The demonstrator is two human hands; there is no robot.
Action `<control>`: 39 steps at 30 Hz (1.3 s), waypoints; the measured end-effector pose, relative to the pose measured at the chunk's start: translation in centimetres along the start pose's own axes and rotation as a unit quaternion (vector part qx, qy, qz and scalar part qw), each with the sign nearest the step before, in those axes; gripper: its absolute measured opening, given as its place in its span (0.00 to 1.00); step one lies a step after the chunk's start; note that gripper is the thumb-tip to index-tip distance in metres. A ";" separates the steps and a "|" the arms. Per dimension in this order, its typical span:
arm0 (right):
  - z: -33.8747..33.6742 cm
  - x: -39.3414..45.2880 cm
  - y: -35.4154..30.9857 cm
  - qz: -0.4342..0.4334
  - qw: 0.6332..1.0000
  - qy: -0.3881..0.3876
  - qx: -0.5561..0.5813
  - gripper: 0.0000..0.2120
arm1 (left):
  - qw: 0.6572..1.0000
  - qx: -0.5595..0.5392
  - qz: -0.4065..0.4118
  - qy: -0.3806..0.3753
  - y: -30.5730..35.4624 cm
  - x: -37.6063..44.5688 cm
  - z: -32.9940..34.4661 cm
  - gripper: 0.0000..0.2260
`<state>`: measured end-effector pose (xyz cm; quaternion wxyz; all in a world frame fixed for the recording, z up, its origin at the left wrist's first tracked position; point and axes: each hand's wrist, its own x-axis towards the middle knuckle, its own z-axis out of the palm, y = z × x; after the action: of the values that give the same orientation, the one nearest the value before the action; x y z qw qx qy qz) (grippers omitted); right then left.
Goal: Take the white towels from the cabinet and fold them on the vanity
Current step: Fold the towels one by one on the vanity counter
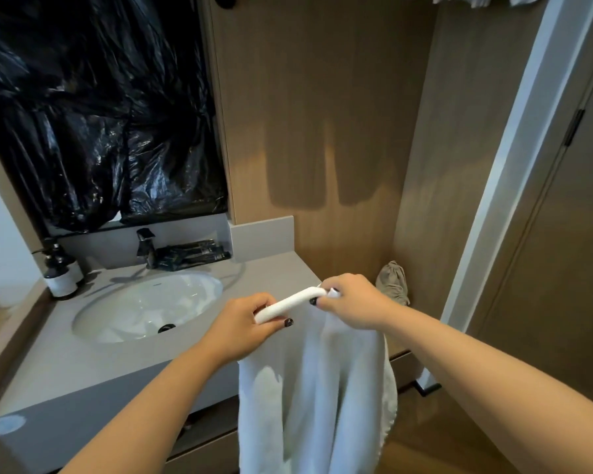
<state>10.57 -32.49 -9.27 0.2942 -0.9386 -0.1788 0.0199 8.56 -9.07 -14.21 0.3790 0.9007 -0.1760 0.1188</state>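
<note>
Gripping the white towel (317, 388), left hand (245, 325) and right hand (351, 301) pinch its top edge. It hangs beside the vanity (83, 364).

Both bare forearms reached forward from the near edge, converging toward the middle. The left hand (245, 323) sat a little nearer and lower, fingers curled, its thumb with a dark-painted nail pressed on top in a pinch. The right hand (351, 301) was just beyond and to the right, knuckles up, fingers likewise curled closed in a grip, dark nail showing.
</note>
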 end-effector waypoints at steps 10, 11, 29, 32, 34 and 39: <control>-3.0 1.9 2.9 0.139 0.980 0.137 0.025 0.13 | 0.989 0.001 -0.146 0.039 -6.9 -3.6 -1.3 0.12; -2.8 2.1 3.2 0.153 0.977 0.142 0.036 0.11 | 0.987 -0.012 -0.152 0.052 -6.8 -3.6 -1.2 0.13; -2.0 3.3 -0.7 0.076 0.820 0.164 0.543 0.10 | 0.946 -0.205 -0.105 0.229 1.5 0.9 1.7 0.06; -1.5 3.2 -1.3 -0.035 0.963 0.160 0.215 0.14 | 0.936 -0.228 -0.125 0.236 1.4 0.9 1.7 0.10; -0.7 3.2 -1.9 -0.114 0.975 0.178 0.073 0.15 | 0.926 -0.257 -0.139 0.239 1.4 1.0 1.3 0.09; 0.4 4.2 -3.9 -0.258 0.888 0.379 -0.038 0.12 | 0.908 -0.278 -0.143 0.278 2.3 1.2 1.5 0.09</control>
<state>13.23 -27.84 -7.10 0.2981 -0.8061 -0.2898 -0.4211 8.81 -11.92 -13.38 0.6603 0.7051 0.0416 0.2552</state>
